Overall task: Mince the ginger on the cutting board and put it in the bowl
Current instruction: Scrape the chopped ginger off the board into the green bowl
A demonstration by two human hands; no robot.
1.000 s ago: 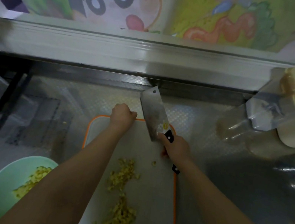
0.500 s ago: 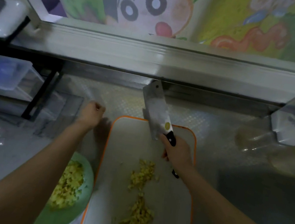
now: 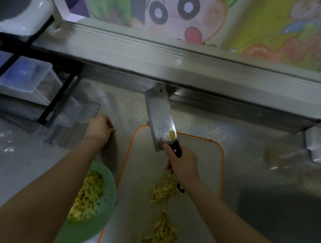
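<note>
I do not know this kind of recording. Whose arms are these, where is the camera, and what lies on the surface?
There is no machine: a person wears one camera on the head, looking down at their own arms. The right hand grips a cleaver, blade pointing away. Minced ginger lies on a white cutting board with an orange rim; more is in a green bowl left of it. The left hand, fingers curled, is beside the board, seemingly empty.
</note>
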